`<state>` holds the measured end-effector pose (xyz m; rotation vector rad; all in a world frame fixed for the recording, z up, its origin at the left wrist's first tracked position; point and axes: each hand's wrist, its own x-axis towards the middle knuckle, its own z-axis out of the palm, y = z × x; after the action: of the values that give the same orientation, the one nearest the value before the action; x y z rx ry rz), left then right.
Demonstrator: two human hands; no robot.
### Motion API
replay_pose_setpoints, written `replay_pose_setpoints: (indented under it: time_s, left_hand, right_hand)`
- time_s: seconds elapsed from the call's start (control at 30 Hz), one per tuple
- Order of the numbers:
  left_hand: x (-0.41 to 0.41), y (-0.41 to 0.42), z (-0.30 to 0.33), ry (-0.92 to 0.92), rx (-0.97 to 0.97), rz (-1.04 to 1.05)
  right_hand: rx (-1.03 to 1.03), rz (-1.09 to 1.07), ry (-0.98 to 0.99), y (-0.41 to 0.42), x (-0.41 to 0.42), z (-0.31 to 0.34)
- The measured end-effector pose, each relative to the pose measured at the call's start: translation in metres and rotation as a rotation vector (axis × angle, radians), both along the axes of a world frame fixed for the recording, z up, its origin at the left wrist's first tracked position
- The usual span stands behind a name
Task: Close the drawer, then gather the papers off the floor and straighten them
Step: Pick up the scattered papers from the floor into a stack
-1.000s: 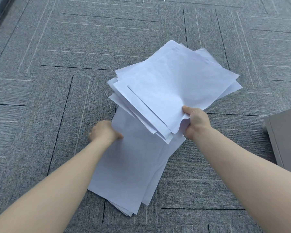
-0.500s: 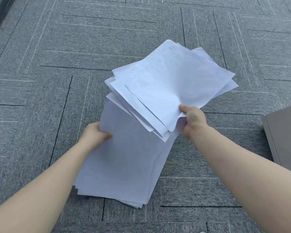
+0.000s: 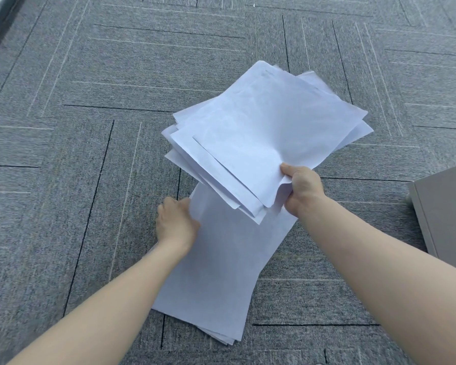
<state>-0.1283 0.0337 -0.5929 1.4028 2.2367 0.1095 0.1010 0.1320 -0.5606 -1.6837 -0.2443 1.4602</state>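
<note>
My right hand point(image 3: 302, 189) pinches the near corner of an uneven bundle of white sheets point(image 3: 269, 133), held fanned out above the grey carpet. Under it a second, longer stack of white papers point(image 3: 221, 264) hangs or lies slanting toward me, its far left edge gripped by my left hand point(image 3: 177, 223). The lower stack's near end rests by the carpet at the bottom centre. The sheets in both bundles are offset, with edges out of line.
A grey cabinet point(image 3: 448, 217) stands at the right edge, only its side and corner in view; its drawer is not visible. Grey striped carpet tiles point(image 3: 90, 127) cover the floor all around. A dark skirting strip point(image 3: 0, 30) runs at the far left.
My left hand has shifted right with the lower stack, whose near end swung from left back toward the centre. The right hand's bundle has stayed nearly in place.
</note>
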Motion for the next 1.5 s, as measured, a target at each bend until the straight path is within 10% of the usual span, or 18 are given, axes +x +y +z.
replay_pose_setpoints:
  time_s: [0.7,1.2,1.5]
  left_hand:
    - [-0.050,-0.006,0.024,-0.597,-0.084,0.105]
    - [-0.207,-0.078,0.032,-0.836,0.347,0.766]
    - [-0.192,-0.054,0.045,-1.072,0.406,0.755]
  right_hand:
    - [0.000,0.002,-0.012,-0.004,-0.003,0.009]
    - [0.112,0.058,-0.221,-0.010,0.005,0.015]
    - [0.078,0.326,-0.156,-0.023,-0.008,0.017]
